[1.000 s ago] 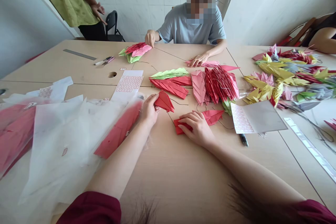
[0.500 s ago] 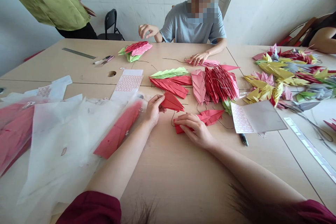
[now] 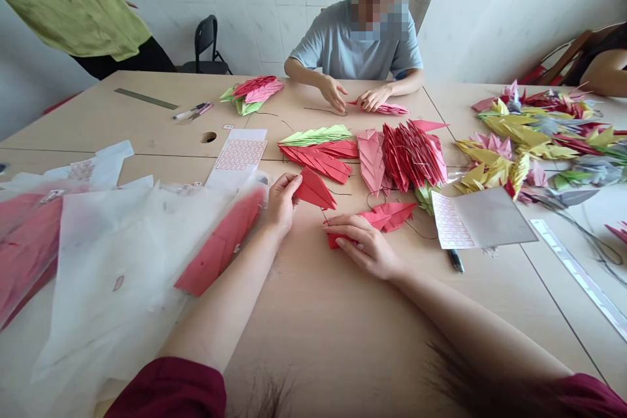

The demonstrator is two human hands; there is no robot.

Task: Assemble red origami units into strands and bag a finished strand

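Note:
My left hand (image 3: pixel 281 201) pinches a folded red paper crane (image 3: pixel 313 189) by its near corner, just above the tabletop. My right hand (image 3: pixel 365 246) lies over a second flat red paper crane (image 3: pixel 386 217), its fingers curled down on the piece's left end. A thin dark thread (image 3: pixel 337 193) runs across the wood between the two cranes. Just beyond lie rows of folded cranes: red ones (image 3: pixel 318 162), light green ones (image 3: pixel 316 137) and a dense red and pink bunch (image 3: pixel 409 155).
Translucent bags with red paper (image 3: pixel 117 255) cover the left of the table (image 3: pixel 343 333). A sticker sheet (image 3: pixel 465 219), a pen (image 3: pixel 455 261) and a ruler (image 3: pixel 582 281) lie right. A person in blue (image 3: pixel 360 46) handles pink cranes opposite; another in green (image 3: pixel 73 3) stands far left.
My left hand has tilted the red crane and shifted it slightly right. My right hand stayed on its crane. The person opposite brought a hand down to the pink cranes; the standing person moved left.

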